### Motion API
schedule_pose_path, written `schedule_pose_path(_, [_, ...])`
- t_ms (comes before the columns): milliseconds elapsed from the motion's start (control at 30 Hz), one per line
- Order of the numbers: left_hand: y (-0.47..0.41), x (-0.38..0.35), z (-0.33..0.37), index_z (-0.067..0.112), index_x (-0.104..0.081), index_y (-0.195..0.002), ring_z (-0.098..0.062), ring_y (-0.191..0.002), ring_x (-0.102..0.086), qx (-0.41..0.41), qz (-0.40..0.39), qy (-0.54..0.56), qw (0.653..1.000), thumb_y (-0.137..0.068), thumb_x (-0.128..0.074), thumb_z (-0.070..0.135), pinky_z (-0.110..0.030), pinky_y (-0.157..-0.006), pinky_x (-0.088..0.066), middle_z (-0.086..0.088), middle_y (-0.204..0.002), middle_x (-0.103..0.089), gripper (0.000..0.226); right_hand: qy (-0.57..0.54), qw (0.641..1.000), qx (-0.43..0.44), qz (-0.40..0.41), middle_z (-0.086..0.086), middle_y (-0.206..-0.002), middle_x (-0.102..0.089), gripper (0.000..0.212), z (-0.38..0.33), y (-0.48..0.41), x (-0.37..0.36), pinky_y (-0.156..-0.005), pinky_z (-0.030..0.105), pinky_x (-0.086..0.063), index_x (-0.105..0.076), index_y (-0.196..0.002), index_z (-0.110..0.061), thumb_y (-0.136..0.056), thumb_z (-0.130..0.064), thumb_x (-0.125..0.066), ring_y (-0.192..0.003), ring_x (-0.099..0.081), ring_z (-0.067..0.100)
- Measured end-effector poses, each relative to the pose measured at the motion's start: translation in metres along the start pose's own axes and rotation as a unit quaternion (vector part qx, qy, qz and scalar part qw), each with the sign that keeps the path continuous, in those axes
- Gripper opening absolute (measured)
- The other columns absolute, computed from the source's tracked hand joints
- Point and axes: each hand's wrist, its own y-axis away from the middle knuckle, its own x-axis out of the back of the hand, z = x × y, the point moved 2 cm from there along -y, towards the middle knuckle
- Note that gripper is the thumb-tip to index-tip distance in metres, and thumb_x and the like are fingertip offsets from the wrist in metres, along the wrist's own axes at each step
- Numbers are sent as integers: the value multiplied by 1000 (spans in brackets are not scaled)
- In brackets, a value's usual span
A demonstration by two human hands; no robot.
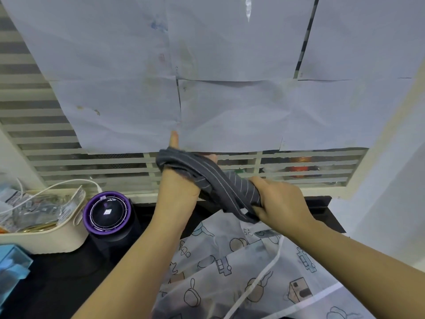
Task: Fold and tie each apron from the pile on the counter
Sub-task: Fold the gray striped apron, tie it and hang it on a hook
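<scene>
Holding a grey pinstriped apron [218,183] up in the air over the black counter [69,284], bunched and twisted into a thick rope running between the two hands. Wound at its upper end over the left hand [177,187], with the thumb stuck straight up and the fingers mostly buried under the cloth; cannot tell whether curled or straight, with only a tip or so peeking out past the far side. Clamped at its lower end in the right hand [280,203], with fingers curled tight round the bundle and a narrow strap end poking out beneath. Spread rumpled on the counter below both forearms: a white apron [230,272] printed with kitchen cartoons, with a white strap [264,272] trailing across it. Off to the left, standing on the counter, a cream tub [46,240] stuffed with crinkled clear packets and something gold-coloured near the front wall, with a white cable [57,185] arching over its rim. Just beside the tub, a dark round gadget with a purple ring [107,212]. At the left edge, a pale blue box [11,265], contents hidden. Behind it all, slatted window louvres [23,134] mostly covered by taped-up paper sheets [207,100].
</scene>
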Motion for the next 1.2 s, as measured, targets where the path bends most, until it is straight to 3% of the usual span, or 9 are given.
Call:
schedule_pose_path(100, [6,19,-21,27,-17,-151,-33,-126,-48,63,19,-115,991,-92,-50,18,-47,-103,-43,-18,-145,-42,69,-25,998,-43,27,-2,-102,-66,44,12,-2,0,-69,29,-47,-48,-126,-26,-86,-35,-62,-88,-62,22])
schedule_pose_path(200, [19,34,-45,25,-52,-132,-23,-111,-61,183,-29,-68,980,-75,-62,48,-34,-79,-56,-8,-126,-63,61,-46,994,-91,41,1,-94,-66,42,20,-7,0,-61,27,-37,-50,-124,-25,-84,-32,-61,-84,-61,23])
schedule_pose_path(333, [19,44,-76,19,-56,-130,-36,-117,-56,356,-56,38,932,-85,-44,65,-59,-102,-37,-13,-130,-58,65,-75,994,-76,34,1,-98,-67,43,11,-8,-2,-63,25,-32,-51,-126,-26,-85,-32,-62,-88,-60,22])
schedule_pose_path(433, [20,33,-75,19,-69,-118,-42,-117,-55,413,-110,67,901,-70,-51,76,-74,-92,-34,-14,-125,-63,76,-85,996,-17,27,-1,-103,-67,48,-2,-8,3,-67,25,-39,-49,-130,-28,-85,-34,-63,-91,-61,21])
schedule_pose_path(533, [24,27,-68,16,-75,-107,-41,-114,-58,423,-121,58,896,-62,-55,71,-66,-77,-43,-13,-114,-69,73,-28,993,107,29,-4,-91,-69,50,-8,-10,10,-62,27,-45,-57,-119,-25,-72,-31,-75,-77,-65,21])
schedule_pose_path(800, [14,37,-58,4,-72,-87,-31,-90,-65,396,-129,-88,905,-86,-64,28,-49,-88,-47,-16,-89,-74,26,-30,958,285,-32,-6,-91,-68,75,-2,-1,5,-67,32,-52,-50,-118,-26,-53,-20,-86,-78,-65,17])
schedule_pose_path(900, [5,41,-44,13,-75,-78,-24,-90,-60,403,-285,-171,852,-79,-70,30,-43,-95,-43,-8,-88,-72,18,-99,951,293,-6,-5,-92,-66,72,-4,10,-2,-71,25,-43,-47,-123,-25,-61,-14,-80,-81,-58,12])
schedule_pose_path(1000, [-6,47,-34,16,-69,-107,-20,-107,-58,387,-436,-183,791,-76,-75,36,-35,-93,-49,-6,-112,-66,37,-197,943,267,42,-10,-86,-61,56,-10,22,-5,-73,20,-38,-49,-118,-24,-68,-13,-74,-77,-52,7])
schedule_pose_path(1200, [-28,60,-49,17,-71,-110,-20,-107,-56,422,-400,-75,810,-88,-59,45,-40,-107,-34,-4,-112,-66,38,-334,919,150,144,-31,-75,-48,29,-25,24,13,-76,-6,-31,-41,-92,-42,-74,-26,-58,-84,-44,-24])
